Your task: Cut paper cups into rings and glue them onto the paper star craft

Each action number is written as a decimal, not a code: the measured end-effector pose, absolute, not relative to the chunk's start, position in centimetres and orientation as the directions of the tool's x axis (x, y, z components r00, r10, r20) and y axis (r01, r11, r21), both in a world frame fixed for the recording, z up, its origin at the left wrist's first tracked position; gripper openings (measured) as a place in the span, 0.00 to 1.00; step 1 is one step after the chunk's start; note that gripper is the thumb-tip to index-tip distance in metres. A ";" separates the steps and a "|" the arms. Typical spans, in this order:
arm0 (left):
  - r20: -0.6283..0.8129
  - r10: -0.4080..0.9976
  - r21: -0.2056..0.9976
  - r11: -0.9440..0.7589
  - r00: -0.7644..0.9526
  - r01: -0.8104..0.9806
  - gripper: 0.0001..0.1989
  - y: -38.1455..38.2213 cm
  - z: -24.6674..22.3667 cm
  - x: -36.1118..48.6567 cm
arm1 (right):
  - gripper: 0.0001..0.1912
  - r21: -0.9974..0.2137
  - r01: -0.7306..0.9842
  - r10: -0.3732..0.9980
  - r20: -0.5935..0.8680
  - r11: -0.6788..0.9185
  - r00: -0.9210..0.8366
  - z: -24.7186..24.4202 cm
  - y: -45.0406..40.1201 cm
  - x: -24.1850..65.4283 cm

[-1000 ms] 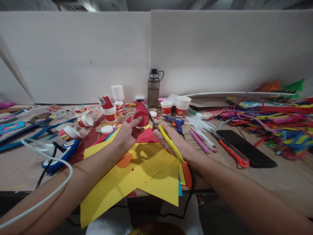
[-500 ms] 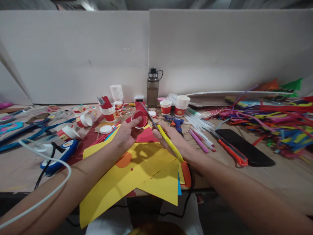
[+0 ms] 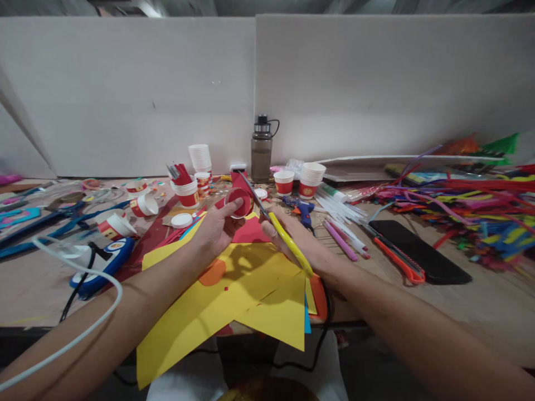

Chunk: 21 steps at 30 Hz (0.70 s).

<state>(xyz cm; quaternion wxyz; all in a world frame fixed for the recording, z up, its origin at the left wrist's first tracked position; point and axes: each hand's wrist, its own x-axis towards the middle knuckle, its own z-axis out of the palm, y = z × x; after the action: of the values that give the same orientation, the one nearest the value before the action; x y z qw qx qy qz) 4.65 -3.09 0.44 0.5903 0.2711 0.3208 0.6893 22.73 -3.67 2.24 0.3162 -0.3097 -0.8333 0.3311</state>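
Closed round a small round red piece with a pale rim [image 3: 241, 207], my left hand [image 3: 219, 223] has its thumb across the face of it. A red strip [image 3: 239, 181] stands up just behind that piece. My right hand [image 3: 284, 228] grips yellow-handled scissors [image 3: 288, 239], whose blades point up and left beside the red piece. Whether the blades touch it, I cannot tell. Under both hands lie yellow paper sheets [image 3: 188, 312], with an orange disc [image 3: 212, 273] and some red paper [image 3: 251, 231] on or near them.
Behind the hands stand a water bottle [image 3: 261, 153] and stacked paper cups [image 3: 311, 179]. At right are a glue gun [image 3: 305, 211], an orange cutter [image 3: 399, 259], a black phone [image 3: 422, 250] and colourful pipe cleaners [image 3: 493, 206]. A white cable [image 3: 112, 306] crosses over my left forearm.
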 end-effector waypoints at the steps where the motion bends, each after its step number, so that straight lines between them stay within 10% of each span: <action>1: -0.005 0.988 0.764 -0.095 -0.153 -0.638 0.14 -3.1 0.4 4.6 | 0.15 -0.751 0.301 0.724 0.322 0.588 -0.611 2.3 -3.7 22.7; 21: -0.009 0.987 0.787 -0.093 -0.162 -0.610 0.13 -3.1 0.5 4.4 | 0.18 -0.755 0.319 0.744 0.316 0.573 -0.589 2.6 -3.9 22.9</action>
<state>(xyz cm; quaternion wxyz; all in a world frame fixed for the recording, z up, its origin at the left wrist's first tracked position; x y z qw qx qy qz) 4.44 -3.08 0.48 0.5835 0.2799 0.3362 0.6842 22.85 -3.88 2.55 0.3200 -0.3213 -0.8271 0.3321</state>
